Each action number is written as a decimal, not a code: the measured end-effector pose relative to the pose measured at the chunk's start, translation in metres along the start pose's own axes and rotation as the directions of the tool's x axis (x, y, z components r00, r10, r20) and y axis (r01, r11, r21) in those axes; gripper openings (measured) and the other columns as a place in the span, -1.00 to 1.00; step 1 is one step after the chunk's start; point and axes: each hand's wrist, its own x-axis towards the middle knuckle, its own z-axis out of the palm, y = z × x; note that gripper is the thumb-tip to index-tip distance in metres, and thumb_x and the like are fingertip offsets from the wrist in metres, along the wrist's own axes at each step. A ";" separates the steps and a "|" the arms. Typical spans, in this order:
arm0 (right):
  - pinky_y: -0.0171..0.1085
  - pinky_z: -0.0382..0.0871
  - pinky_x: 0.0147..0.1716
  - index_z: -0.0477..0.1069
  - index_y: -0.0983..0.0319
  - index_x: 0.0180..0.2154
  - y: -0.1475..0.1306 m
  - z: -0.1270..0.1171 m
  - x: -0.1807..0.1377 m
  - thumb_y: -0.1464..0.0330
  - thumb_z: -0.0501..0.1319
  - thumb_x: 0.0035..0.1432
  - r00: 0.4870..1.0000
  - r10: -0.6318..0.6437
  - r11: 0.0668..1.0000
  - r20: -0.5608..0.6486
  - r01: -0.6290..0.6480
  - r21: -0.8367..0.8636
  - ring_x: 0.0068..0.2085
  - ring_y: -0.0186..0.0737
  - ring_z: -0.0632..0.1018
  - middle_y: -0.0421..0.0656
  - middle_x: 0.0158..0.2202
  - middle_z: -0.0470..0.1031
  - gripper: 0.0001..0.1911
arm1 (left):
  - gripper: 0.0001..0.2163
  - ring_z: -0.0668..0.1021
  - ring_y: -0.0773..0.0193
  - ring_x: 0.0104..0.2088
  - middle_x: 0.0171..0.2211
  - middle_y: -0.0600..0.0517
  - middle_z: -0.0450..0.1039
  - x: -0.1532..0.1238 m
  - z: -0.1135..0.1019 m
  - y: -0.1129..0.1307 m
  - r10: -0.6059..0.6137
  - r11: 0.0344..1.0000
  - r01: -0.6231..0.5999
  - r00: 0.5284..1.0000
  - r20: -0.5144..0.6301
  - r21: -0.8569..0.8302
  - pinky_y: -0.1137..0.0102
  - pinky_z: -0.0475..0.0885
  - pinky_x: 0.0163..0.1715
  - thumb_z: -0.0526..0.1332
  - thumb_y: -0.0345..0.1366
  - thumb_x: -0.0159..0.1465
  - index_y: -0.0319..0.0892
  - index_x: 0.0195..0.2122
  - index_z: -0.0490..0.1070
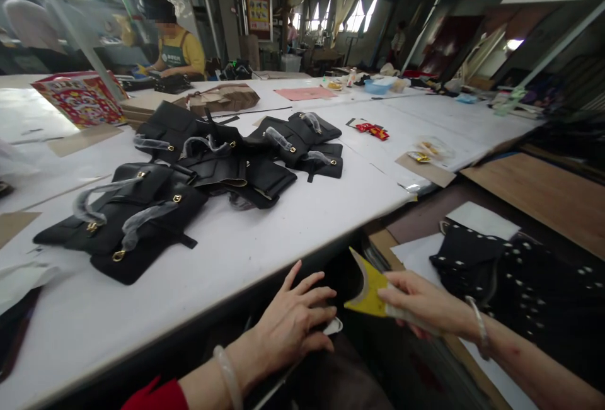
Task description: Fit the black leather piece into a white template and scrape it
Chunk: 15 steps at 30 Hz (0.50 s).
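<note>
My left hand point(295, 318) lies with fingers spread on something dark below the front edge of the white table point(265, 233); a small white piece point(333, 326) shows under its fingertips. To its right, my right hand point(420, 306) pinches a yellow pointed piece point(368, 284) with a pale edge. Both wrists wear a pale bangle. A pile of black leather bag parts point(189, 177) with gold rings and plastic-wrapped straps lies on the table ahead of my left hand.
A person in a yellow shirt and green apron point(177, 48) works at the far left. A red printed box point(82, 98), brown paper point(222, 98) and red wrappers point(373, 131) lie on the table. Black studded pieces point(510, 271) and white sheets sit low at right.
</note>
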 end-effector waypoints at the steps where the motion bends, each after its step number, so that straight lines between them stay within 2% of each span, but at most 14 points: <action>1: -0.47 0.22 -0.80 0.24 0.25 -0.24 0.007 0.008 -0.007 0.17 -0.03 0.24 0.998 0.036 0.997 0.058 -0.040 0.061 -0.73 -0.41 0.36 -0.25 -0.56 0.41 -0.73 | -0.56 0.13 0.08 0.34 0.17 0.06 0.39 0.000 -0.001 0.000 0.004 1.000 -0.004 1.000 0.005 -0.003 -0.05 -0.38 0.32 0.11 0.10 0.29 0.02 0.10 0.37; 3: -0.51 0.18 -0.84 0.26 0.24 -0.25 0.014 0.026 -0.013 0.17 0.06 0.20 0.982 0.081 0.978 0.168 -0.111 0.178 -0.77 -0.44 0.32 -0.29 -0.60 0.39 -0.74 | -0.57 0.20 0.11 0.31 0.11 0.06 0.44 0.001 -0.002 0.001 0.015 1.000 -0.014 1.000 0.018 -0.008 0.01 -0.34 0.34 0.12 0.08 0.29 0.00 0.09 0.38; 5: -0.52 0.16 -0.88 0.26 0.23 -0.26 0.015 0.043 -0.012 0.18 0.09 0.20 0.968 0.105 0.957 0.227 -0.160 0.241 -0.79 -0.44 0.30 -0.31 -0.64 0.37 -0.77 | -0.59 0.25 0.13 0.29 0.08 0.07 0.48 0.003 -0.004 0.002 0.024 1.000 -0.024 0.999 0.032 -0.009 0.05 -0.29 0.35 0.12 0.06 0.30 -0.01 0.08 0.38; 9: -0.52 0.14 -0.91 0.25 0.21 -0.29 0.003 0.062 -0.006 0.25 0.04 0.23 0.961 0.128 0.938 0.246 -0.197 0.284 -0.82 -0.42 0.29 -0.32 -0.69 0.34 -0.83 | -0.63 0.27 0.18 0.28 0.09 0.12 0.47 0.005 -0.007 0.003 0.014 1.000 -0.015 0.998 0.059 0.005 0.11 -0.24 0.36 0.12 0.07 0.30 -0.02 0.01 0.38; 12: -0.52 0.13 -0.92 0.25 0.22 -0.29 -0.004 0.065 -0.005 0.30 -0.01 0.26 0.959 0.130 0.925 0.252 -0.209 0.319 -0.83 -0.42 0.27 -0.31 -0.71 0.33 -0.84 | -0.68 0.29 0.21 0.25 0.06 0.14 0.47 0.006 -0.006 0.003 0.017 0.999 -0.019 0.999 0.052 0.027 0.13 -0.22 0.36 0.12 0.06 0.30 0.00 -0.08 0.42; 15: -0.53 0.13 -0.91 0.25 0.22 -0.29 -0.009 0.065 -0.006 0.32 -0.02 0.26 0.959 0.154 0.914 0.239 -0.230 0.334 -0.83 -0.43 0.26 -0.32 -0.71 0.32 -0.85 | -0.71 0.30 0.21 0.24 0.05 0.14 0.46 0.005 -0.003 0.001 0.020 0.999 -0.021 0.999 0.028 0.049 0.12 -0.21 0.36 0.13 0.05 0.30 0.05 -0.08 0.44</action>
